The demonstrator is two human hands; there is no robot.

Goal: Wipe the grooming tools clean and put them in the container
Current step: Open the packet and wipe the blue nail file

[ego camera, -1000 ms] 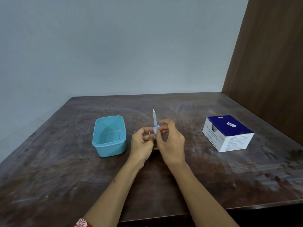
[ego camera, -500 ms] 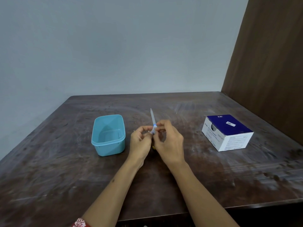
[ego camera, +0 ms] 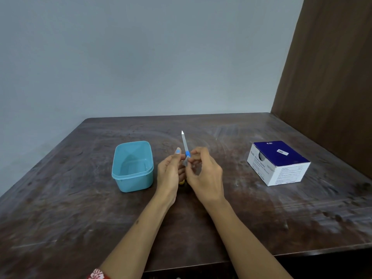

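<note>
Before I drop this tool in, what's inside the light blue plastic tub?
Nothing shows inside the light blue plastic tub: its bare floor and far walls are visible. The near wall hides a strip of floor just behind it.

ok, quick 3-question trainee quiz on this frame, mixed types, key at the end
1. True or false: the blue tub already holds a tool.
2. Which stands on the person's right side of the table? A) white and blue box B) blue tub C) neither
3. Fill in: the nail file held between the left hand and right hand points ____.

Key: 1 false, it looks empty; 2 A; 3 up, away from the person.
</note>
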